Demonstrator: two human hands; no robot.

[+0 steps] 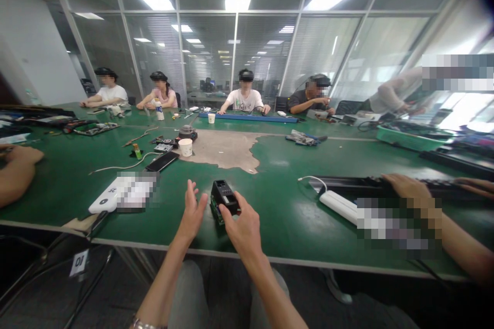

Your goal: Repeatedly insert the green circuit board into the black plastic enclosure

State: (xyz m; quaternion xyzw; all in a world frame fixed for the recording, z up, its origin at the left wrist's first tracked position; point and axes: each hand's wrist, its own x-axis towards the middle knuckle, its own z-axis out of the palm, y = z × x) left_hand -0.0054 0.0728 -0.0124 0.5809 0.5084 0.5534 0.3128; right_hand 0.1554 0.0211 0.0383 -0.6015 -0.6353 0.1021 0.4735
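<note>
A small black box-shaped device [223,193] with a green circuit board along its side is on or just above the green table [281,216] in front of me. Gripping it from the right is my right hand [245,221], thumb on the near side and fingers at the far right edge. To the left of the device, my left hand [192,211] is held with fingers raised and apart, touching nothing. The underside of the device is hidden, so whether it rests on the tabletop I cannot tell.
Left of my hands lie a white power bank [111,195], a black phone [162,161] and a paper cup [186,147]. A co-worker's hand [409,185] rests on a long black part at right, near a white device [339,207]. Several people sit across the table.
</note>
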